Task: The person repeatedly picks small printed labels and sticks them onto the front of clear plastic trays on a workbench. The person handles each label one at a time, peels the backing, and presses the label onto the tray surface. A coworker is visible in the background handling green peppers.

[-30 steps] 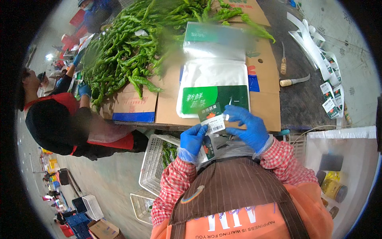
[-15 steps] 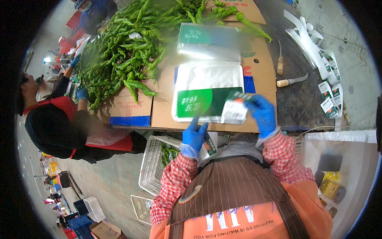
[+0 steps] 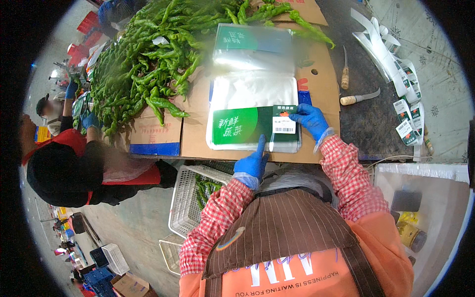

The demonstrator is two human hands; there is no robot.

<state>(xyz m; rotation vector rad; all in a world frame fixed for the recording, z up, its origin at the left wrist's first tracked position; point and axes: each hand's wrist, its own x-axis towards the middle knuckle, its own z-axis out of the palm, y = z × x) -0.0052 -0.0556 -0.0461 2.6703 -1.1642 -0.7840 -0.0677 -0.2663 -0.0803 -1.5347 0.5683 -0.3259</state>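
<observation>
My right hand [image 3: 309,119], gloved in blue, has thumb and fingers closed at the right edge of a small barcode label [image 3: 283,127], which lies against the green band of the top plastic bag [image 3: 232,94]. My left hand [image 3: 250,166], also gloved, has its index finger extended to that band, left of the label; its other fingers are bent, and what they may hold is hidden. Another bag [image 3: 252,37] shows behind this one on the cardboard [image 3: 316,138]. Long green peppers [image 3: 143,74] are heaped to the left.
Two curved knives [image 3: 349,100] lie right of the cardboard, beside strips of labels [image 3: 410,119]. A white crate [image 3: 183,208] with peppers sits below the table edge. A co-worker [image 3: 59,168] in black and red works at left. A white box [image 3: 420,198] stands at lower right.
My right hand has brought a label forward from between my hands onto the bag's band. My left hand first released that label, then reached up to the band with its index finger.
</observation>
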